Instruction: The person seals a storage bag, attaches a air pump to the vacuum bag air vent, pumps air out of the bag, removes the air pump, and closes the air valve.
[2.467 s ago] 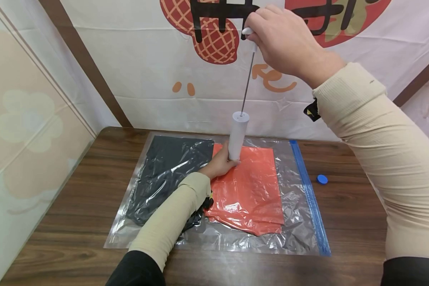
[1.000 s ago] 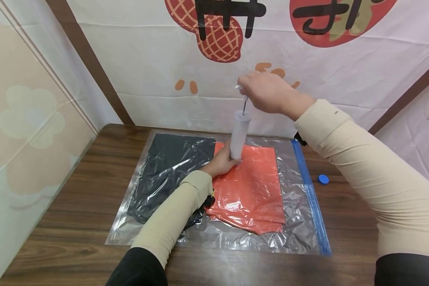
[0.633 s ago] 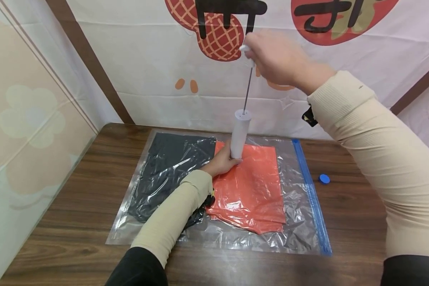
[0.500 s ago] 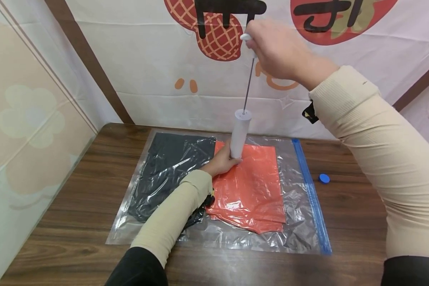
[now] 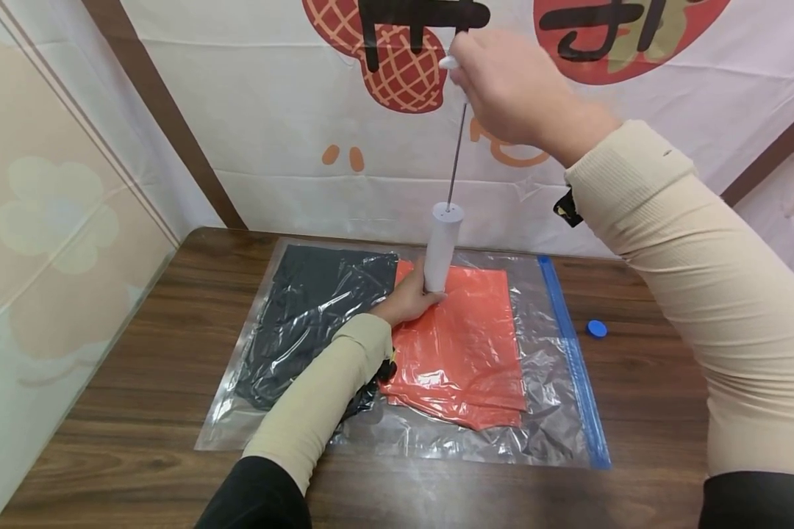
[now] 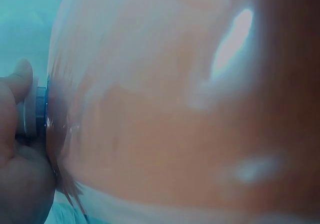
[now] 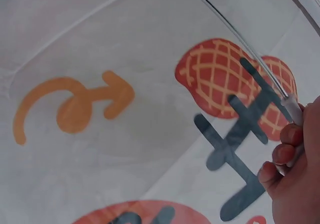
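The white pump barrel [image 5: 442, 253] should be steadied, with the metal rod [image 5: 457, 156] worked straight along its axis. The barrel's lower end is gripped by the left hand [image 5: 406, 297], over the clear zip bag [image 5: 544, 419]; the pump handle [image 5: 448, 63], higher up, is gripped by the right hand [image 5: 509, 88].

The surface [image 5: 139, 353] is brown wood grain with darker streaks, its far left corner rounded off. A big clear plastic bag [image 5: 548, 400] lies spread across the middle of it, crinkled and shiny, its far side close to the back edge. A blue strip [image 5: 573, 364] runs down the bag's right side, and near that, apart from it, lies a small blue cap [image 5: 596, 328].
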Motion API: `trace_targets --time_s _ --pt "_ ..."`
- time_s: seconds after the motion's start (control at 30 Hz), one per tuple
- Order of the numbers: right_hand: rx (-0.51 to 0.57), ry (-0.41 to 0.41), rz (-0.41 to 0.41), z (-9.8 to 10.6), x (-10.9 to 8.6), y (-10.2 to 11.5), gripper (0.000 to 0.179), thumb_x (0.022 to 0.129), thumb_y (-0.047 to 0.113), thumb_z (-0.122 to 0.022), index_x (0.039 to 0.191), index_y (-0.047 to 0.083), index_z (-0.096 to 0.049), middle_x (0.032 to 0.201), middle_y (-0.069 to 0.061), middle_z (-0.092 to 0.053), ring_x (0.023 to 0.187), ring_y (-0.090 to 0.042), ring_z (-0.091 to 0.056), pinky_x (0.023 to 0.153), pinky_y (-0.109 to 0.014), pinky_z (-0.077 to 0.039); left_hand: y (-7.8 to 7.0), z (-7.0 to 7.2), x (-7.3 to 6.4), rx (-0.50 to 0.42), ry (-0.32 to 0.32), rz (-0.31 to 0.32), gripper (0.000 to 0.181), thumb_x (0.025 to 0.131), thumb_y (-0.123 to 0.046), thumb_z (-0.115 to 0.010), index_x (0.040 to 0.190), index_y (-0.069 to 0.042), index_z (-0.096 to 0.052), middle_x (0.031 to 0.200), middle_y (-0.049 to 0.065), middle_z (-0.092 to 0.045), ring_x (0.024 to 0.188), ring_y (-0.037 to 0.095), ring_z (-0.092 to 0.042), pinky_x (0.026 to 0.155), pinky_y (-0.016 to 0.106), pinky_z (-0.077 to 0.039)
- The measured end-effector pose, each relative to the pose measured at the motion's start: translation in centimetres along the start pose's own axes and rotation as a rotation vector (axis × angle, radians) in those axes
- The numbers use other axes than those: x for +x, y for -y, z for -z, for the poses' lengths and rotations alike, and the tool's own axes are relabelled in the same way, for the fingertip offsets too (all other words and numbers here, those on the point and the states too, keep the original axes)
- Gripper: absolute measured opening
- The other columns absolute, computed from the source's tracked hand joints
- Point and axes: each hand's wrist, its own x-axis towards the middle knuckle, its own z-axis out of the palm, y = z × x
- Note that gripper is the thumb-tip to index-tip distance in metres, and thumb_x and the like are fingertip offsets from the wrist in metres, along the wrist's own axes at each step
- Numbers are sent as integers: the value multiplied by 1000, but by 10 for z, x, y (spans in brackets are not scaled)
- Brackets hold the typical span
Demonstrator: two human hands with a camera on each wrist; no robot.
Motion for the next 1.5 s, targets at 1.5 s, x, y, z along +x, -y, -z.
trace_targets --time_s 1.5 --pt "100 239 66 -68 -21 3 19 108 20 -48 99 4 -52 77 -9 -49 69 -27 -47 63 -37 -37 0 -1 0 6 -15 -54 80 97 -13 -71 157 -6 -17 149 17 -43 139 31 -44 117 48 -34"
